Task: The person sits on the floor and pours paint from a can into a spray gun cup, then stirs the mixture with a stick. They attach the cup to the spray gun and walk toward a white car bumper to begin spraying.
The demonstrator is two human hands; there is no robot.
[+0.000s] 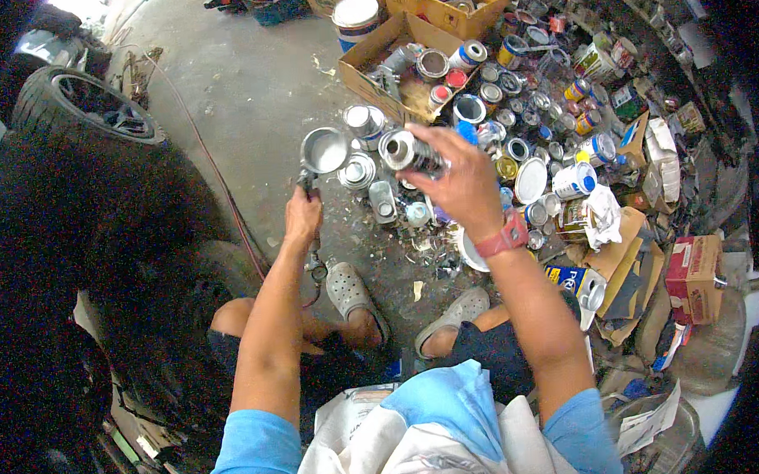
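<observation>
My left hand (303,217) is closed round the handle of a paint spray gun (309,181). Its round cup (325,149) is uncovered on top and shows pale grey liquid inside. Near the cup, on its right, my right hand (462,181) grips a metal can (401,151) with a round neck opening. The can is tilted, with its opening towards the cup. No stream between them can be made out. Beneath my hands stand a silver-lidded tin (363,119), another lidded tin (357,169) and a clear rectangular container (383,201).
Many paint tins crowd the floor at the right, around a cardboard box (370,68) of tins. A white bucket (356,19) stands behind. A car wheel (86,106) lies at far left, and a thin hose (202,151) runs across the floor. My shoes (348,293) are close below.
</observation>
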